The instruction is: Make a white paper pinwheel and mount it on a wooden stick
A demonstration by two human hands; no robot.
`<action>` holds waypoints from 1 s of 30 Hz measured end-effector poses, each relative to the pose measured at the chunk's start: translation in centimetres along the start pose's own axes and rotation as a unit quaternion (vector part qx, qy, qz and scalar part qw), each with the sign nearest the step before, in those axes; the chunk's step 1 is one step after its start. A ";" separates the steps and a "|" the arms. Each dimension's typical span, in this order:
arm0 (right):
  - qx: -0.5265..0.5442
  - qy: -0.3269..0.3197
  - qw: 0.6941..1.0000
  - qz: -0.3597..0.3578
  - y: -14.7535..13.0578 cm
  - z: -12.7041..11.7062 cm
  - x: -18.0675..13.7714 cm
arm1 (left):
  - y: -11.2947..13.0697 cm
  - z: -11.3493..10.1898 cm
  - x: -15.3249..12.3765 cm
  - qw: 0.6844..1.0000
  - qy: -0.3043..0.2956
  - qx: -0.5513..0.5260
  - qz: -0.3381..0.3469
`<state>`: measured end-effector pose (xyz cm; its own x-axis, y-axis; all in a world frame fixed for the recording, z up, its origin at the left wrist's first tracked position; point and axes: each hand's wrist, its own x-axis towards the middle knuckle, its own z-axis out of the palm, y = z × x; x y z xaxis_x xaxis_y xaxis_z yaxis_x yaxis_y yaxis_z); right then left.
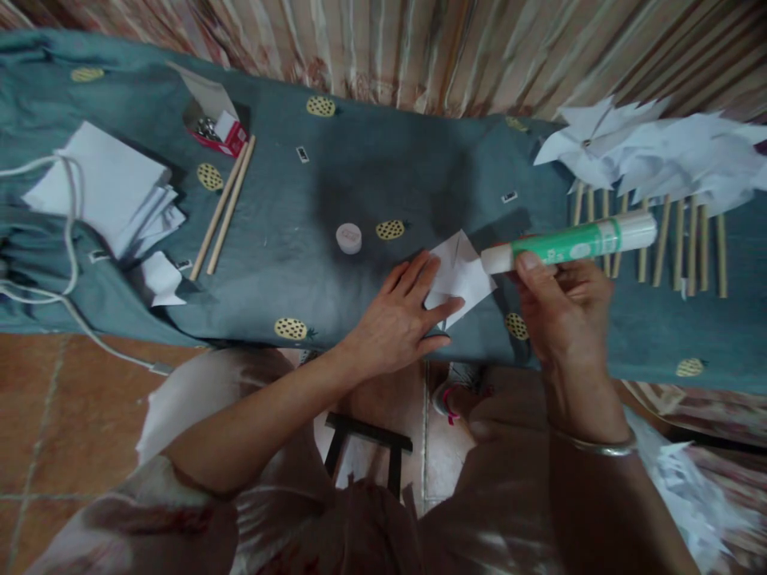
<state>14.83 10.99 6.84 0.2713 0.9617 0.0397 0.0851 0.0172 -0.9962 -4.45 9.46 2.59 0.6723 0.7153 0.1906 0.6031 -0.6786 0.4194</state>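
Note:
With fingers spread, my left hand [404, 319] presses a small square of white paper [464, 275] flat on the cloth near the front edge. Cut or fold lines run in from the paper's corners. My right hand [557, 299] is closed around a green and white glue stick [569, 243], held nearly level. Its white end is at the paper's right corner; whether it touches, I cannot tell. A round white cap [348, 238] lies left of the paper.
Paper pinwheels [659, 152] on wooden sticks lie at the right. Leftward are two loose sticks [224, 208], an open red box [221, 132] of small metal pieces, a stack of white paper [111, 184], and a white cable [72, 231]. A pleated curtain [383, 48] hangs behind.

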 end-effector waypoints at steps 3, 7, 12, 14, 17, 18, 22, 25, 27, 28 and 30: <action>0.083 0.025 0.995 0.043 0.1 -0.3 0.3 | 0.1 -0.4 -0.1 1.000 0.009 0.002 0.013; 0.148 0.043 0.983 0.104 0.6 -0.9 0.3 | -1.2 -2.2 -0.2 0.997 0.066 0.015 0.028; 0.205 0.028 0.968 0.139 0.9 -1.5 0.3 | -5.4 -5.4 -0.7 0.984 0.143 0.067 -0.080; 0.215 0.027 0.965 0.145 0.9 -1.4 0.2 | -6.8 -6.2 -1.2 0.982 0.125 0.064 -0.125; 0.235 0.035 0.958 0.160 0.8 -1.2 0.1 | -7.6 -6.9 -1.6 0.979 0.106 0.034 -0.172; 0.239 0.034 0.957 0.163 0.8 -1.1 0.1 | -7.6 -7.0 -1.6 0.977 0.109 0.017 -0.182; 0.262 0.033 0.946 0.186 0.6 -0.7 0.0 | -6.2 -6.4 -0.9 0.950 0.156 -0.143 -0.229; 0.287 0.037 0.936 0.200 0.3 -0.3 -0.3 | -4.3 -5.1 0.0 0.872 0.179 -0.373 -0.262; 0.299 0.026 0.933 0.198 0.0 0.0 -0.6 | -3.1 -4.3 0.5 0.806 0.165 -0.502 -0.268; 0.302 0.017 0.934 0.193 -0.1 0.2 -0.8 | -2.6 -4.0 0.7 0.780 0.159 -0.542 -0.269; 0.298 -0.004 0.938 0.176 -0.3 0.6 -1.0 | -1.9 -3.6 1.0 0.742 0.157 -0.592 -0.273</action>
<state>13.98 10.15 7.03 0.1742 0.9388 -0.2972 -0.5599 -0.1538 -0.8141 -6.49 12.03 5.23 0.2215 0.9592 -0.1758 -0.1766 0.2167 0.9601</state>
